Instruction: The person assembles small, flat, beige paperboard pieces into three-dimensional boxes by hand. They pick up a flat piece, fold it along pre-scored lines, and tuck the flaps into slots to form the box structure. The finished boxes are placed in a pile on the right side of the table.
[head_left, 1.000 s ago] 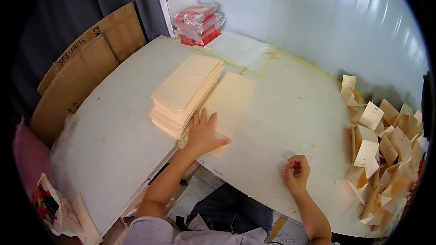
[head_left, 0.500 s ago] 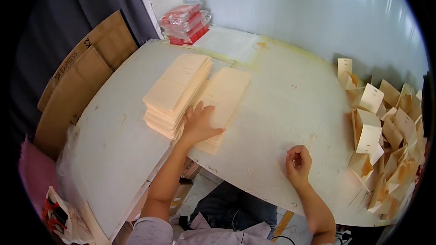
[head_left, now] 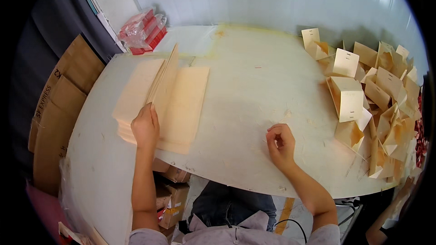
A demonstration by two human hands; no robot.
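Note:
A stack of flat cream card sheets (head_left: 134, 95) lies on the white table (head_left: 254, 81) at the left. My left hand (head_left: 145, 124) grips the near edge of one sheet (head_left: 164, 81) and tips it up on its side between the stack and a single sheet (head_left: 186, 104) lying flat to the right. My right hand (head_left: 280, 143) rests on the bare table near the front edge, fingers curled in loosely, with nothing in it.
A heap of folded cream paper bags (head_left: 377, 100) fills the table's right side. Red packets in clear wrap (head_left: 143, 31) sit at the back left. Brown cardboard (head_left: 59, 109) leans at the far left. Small boxes (head_left: 170, 190) stand under the table.
My left hand was flat on the loose sheet beside the stack; now it has lifted a sheet up on edge. The view has shifted; my right hand has stayed put.

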